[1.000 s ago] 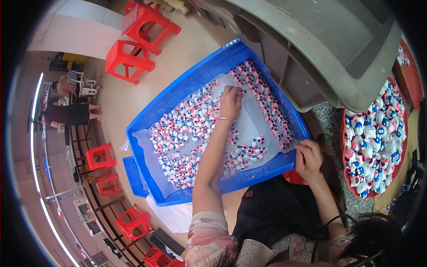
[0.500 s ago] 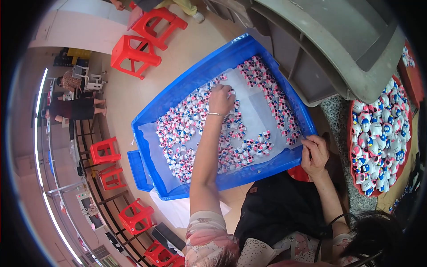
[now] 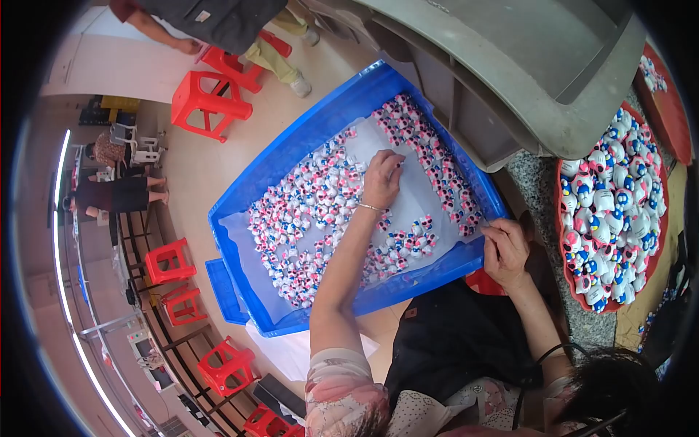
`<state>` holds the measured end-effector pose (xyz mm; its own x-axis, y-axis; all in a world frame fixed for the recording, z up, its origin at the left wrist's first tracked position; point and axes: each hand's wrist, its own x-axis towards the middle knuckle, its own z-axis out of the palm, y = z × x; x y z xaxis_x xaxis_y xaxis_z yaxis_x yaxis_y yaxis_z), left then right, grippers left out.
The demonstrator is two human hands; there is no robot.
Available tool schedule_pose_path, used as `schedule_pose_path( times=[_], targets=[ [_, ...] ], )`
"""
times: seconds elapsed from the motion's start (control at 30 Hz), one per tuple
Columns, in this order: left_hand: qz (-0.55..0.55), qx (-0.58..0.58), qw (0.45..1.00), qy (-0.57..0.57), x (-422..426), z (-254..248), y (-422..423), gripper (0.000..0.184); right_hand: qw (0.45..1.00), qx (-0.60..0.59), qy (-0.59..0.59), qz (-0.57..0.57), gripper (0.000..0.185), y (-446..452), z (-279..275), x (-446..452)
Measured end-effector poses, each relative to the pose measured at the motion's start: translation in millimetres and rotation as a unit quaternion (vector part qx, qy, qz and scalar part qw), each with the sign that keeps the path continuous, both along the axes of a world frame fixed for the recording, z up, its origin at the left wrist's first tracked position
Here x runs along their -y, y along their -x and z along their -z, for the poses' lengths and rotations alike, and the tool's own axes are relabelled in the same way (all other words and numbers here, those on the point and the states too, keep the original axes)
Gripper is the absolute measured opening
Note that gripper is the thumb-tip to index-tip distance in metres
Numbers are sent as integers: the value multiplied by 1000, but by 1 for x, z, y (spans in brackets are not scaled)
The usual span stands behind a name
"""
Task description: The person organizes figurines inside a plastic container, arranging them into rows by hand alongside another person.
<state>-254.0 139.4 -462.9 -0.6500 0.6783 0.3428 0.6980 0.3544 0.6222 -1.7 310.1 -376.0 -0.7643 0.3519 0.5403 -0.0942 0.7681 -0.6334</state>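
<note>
A blue plastic bin [image 3: 251, 171] lined with white sheets holds many small white, pink and blue figurines [image 3: 306, 197]. My left hand [image 3: 382, 180], with a bracelet at its wrist, hovers over the bare sheet between the loose pile and a denser band of figurines [image 3: 429, 156] along the bin's right side. Its fingers are pinched together; a tiny pale bit shows at the tips, too small to name. My right hand [image 3: 507, 251] grips the bin's near right corner, fingers bent over the rim and thumb below.
To the right, a red scalloped tray [image 3: 562, 218] heaped with larger figurines rests on a speckled surface [image 3: 593, 331]. A grey plastic crate [image 3: 502, 73] rises beyond the bin. Red stools [image 3: 211, 105] stand on the floor at left. A person in a dark apron [image 3: 218, 22] is at the top.
My left hand has moved right, from the pile onto the bare sheet. My right hand still grips the corner. The view has shifted slightly, and the person at the top shows more.
</note>
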Motion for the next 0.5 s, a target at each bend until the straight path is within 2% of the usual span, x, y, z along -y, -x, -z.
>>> schedule_pose_path(
  times=[0.13,0.2,0.3,0.4,0.43,0.5],
  targets=[
    [-30,-69,997,13,-13,5,0,25,1000,3,-1,-5,18,0,-1,-1],
    [-71,23,997,-13,-21,7,1,26,1000,6,3,-5,18,0,-1,0],
    [-96,103,990,11,-23,-3,2,30,1000,11,10,-11,18,0,-3,-2],
    [-63,96,993,15,-10,-22,-11,32,1000,3,-3,-12,19,0,-3,-2],
    [-9,107,993,53,-1,-31,-16,31,1000,8,-1,-10,19,0,-2,-1],
    [70,227,953,187,11,-46,-40,29,1000,0,12,-7,18,0,-1,0]
  ],
)
